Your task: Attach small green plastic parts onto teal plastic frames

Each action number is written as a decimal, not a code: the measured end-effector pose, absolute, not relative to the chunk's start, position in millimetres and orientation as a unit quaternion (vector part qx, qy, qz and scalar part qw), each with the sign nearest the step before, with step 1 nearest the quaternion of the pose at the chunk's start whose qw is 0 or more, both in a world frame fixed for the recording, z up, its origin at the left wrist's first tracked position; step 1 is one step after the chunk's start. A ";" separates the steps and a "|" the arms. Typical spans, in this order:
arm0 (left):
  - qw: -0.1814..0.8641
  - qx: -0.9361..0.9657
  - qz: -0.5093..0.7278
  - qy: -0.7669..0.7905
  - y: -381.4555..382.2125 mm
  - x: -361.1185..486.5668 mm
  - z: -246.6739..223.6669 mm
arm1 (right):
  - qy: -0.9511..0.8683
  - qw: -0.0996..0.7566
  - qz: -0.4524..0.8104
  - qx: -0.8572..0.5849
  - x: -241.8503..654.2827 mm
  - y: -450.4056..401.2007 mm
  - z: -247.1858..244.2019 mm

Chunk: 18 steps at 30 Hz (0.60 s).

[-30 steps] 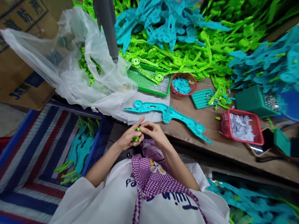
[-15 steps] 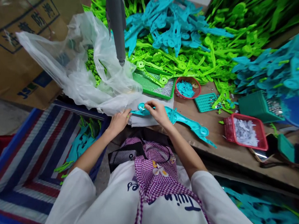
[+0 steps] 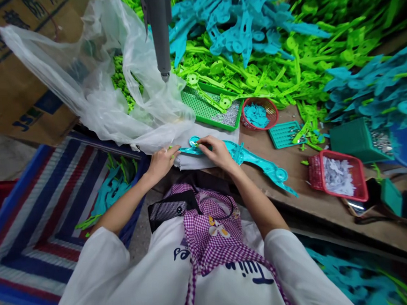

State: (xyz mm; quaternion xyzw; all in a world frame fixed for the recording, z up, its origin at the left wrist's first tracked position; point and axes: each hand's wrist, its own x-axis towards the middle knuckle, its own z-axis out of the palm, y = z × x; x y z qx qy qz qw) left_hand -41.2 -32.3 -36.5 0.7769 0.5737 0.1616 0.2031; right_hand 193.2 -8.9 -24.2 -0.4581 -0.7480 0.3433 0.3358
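Note:
A long turquoise plastic part (image 3: 266, 166) lies on the work surface in front of me, its left end reaching between my hands. My right hand (image 3: 219, 152) is closed in a pinch beside the round disc (image 3: 194, 141) at that end, with a small green piece at its fingertips. My left hand (image 3: 161, 164) is curled at the part's left tip, fingertips touching it. Bits of green show between its fingers, so it holds small green plastic pieces. Above the hands hangs a grey powered screwdriver (image 3: 161, 38), apart from the part.
A clear plastic bag (image 3: 104, 101) of small green pieces stands at left. Behind are a green tray (image 3: 203, 108) of small metal pieces, a red basket (image 3: 274, 114), a turquoise tray (image 3: 285, 134) and heaped parts (image 3: 235, 23). Another red basket (image 3: 360, 180) holds whitish pieces. A striped bin (image 3: 37, 231) stands lower left.
The head view has shifted slightly. Both hands stay at the left end of the turquoise part, with only small finger movement; green bits now show more clearly in the left hand.

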 end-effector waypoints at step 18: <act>0.169 0.776 0.168 0.583 -36.9 -39.2 -45.0 | -0.800 0.300 0.256 -0.452 183.9 -19.9 -52.3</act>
